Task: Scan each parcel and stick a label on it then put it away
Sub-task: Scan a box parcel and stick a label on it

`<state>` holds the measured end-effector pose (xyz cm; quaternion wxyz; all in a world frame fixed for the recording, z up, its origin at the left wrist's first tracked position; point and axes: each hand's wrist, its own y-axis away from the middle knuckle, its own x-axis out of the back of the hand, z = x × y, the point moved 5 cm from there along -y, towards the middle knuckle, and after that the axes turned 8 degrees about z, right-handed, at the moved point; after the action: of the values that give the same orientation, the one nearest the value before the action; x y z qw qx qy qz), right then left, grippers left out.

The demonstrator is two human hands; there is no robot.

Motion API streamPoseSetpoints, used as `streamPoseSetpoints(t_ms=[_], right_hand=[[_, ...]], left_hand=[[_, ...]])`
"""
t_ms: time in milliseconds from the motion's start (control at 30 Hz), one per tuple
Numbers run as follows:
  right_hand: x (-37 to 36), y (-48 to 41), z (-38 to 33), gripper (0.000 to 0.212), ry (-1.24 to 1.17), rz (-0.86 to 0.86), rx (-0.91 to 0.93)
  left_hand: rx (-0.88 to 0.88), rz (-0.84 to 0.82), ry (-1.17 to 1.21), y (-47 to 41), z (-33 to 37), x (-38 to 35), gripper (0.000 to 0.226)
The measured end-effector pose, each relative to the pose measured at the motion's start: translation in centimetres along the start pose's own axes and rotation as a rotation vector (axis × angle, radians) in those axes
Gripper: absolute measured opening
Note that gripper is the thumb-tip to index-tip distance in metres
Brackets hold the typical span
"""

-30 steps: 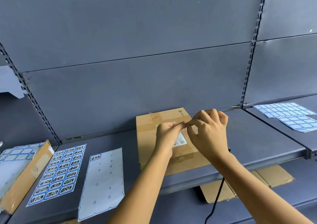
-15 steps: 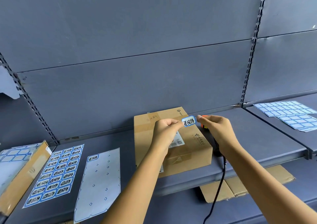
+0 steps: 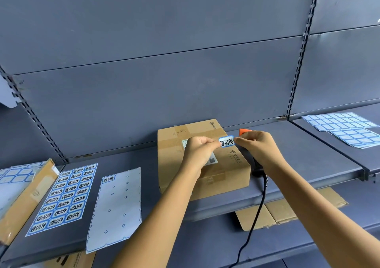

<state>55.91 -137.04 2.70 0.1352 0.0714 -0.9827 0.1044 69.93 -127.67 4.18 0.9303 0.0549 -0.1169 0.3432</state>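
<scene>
Landmark: parcel on shelf. Right of parcel: scanner just beside, cable hanging over the edge, bare shelf beyond. Left: bare strip, then flat sticker sheets. Behind: back panel near. Above: left hand, right hand pinching label.

Our two bare forearms reach forward from the bottom of the view and converge at its centre, the left rising from lower centre, the right crossing in on a long diagonal from the lower right corner. Our left hand is curled into a loose fist, knuckles uppermost, thumb and forefinger pinching the left end of a small blue-bordered white paper label. Our right hand, its back turned to the camera and its fingers curled under, pinches the label's right end. The hands sit level and close together, parted only by the label held flat between them. Both wrists are nearly straight.
</scene>
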Motion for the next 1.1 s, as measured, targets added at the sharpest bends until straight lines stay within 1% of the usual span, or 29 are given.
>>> streamPoseSetpoints(t_ms=[100, 133, 200, 233, 300, 367, 433, 500, 567, 633, 700, 767, 833, 933, 1033, 1100], right_hand=[[-0.4, -0.8, 0.8, 0.021, 0.030, -0.037, 0.002], [-0.5, -1.1, 1.0, 0.020, 0.036, -0.044, -0.005], [-0.6, -1.6, 1.4, 0.030, 0.058, -0.046, -0.019], [-0.5, -1.8, 1.6, 0.032, 0.097, -0.036, -0.025], [-0.3, -2.1, 2.0, 0.025, 0.215, -0.010, -0.047], [-0.1, -2.2, 2.0, 0.020, 0.355, 0.003, -0.067], [-0.2, -2.2, 2.1, 0.018, 0.431, -0.005, -0.073], [-0.3, -2.2, 2.3, 0.022, 0.446, -0.010, -0.080], [-0.3, -2.2, 2.5, 0.024, 0.447, -0.004, -0.081], [-0.2, -2.2, 2.7, 0.022, 0.444, -0.006, -0.083], [-0.2, -2.3, 2.8, 0.024, 0.442, -0.011, -0.084], [-0.2, -2.4, 2.9, 0.026, 0.450, -0.013, -0.088], [-0.2, -2.5, 3.0, 0.029, 0.442, -0.021, -0.105], [-0.3, -2.8, 3.4, 0.033, 0.390, -0.040, -0.134], [-0.4, -2.9, 3.7, 0.028, 0.328, -0.045, -0.157], [-0.4, -2.9, 3.9, 0.026, 0.317, -0.053, -0.172]], left_hand=[[-0.005, 0.001, -0.017, -0.1, -0.2, -0.1, 0.009], [-0.020, 0.011, -0.026, -0.2, -0.3, 0.0, 0.008], [-0.088, 0.052, -0.097, -0.6, -0.5, 0.3, 0.009], [-0.137, 0.075, -0.158, -0.6, -0.7, 0.4, 0.010], [-0.265, 0.093, -0.318, -0.5, -0.8, 0.4, 0.012], [-0.408, 0.062, -0.507, -0.3, -1.1, -0.3, 0.018], [-0.550, 0.014, -0.647, -0.2, -1.3, -1.5, 0.026], [-0.679, -0.017, -0.674, 0.1, -1.5, -2.7, 0.030], [-0.757, -0.027, -0.717, 0.5, -1.8, -3.5, 0.033], [-0.830, 0.003, -0.796, 0.7, -2.2, -3.8, 0.034], [-0.914, 0.063, -0.822, 1.3, -2.0, -3.9, 0.032], [-0.950, 0.102, -0.829, 1.3, -2.1, -3.9, 0.033], [-0.952, 0.111, -0.857, 1.2, -2.4, -4.0, 0.039], [-0.947, 0.075, -0.867, 1.2, -2.4, -4.1, 0.045], [-0.936, 0.032, -0.871, 1.3, -2.3, -4.4, 0.047], [-0.931, 0.025, -0.876, 1.4, -2.2, -4.3, 0.054]])
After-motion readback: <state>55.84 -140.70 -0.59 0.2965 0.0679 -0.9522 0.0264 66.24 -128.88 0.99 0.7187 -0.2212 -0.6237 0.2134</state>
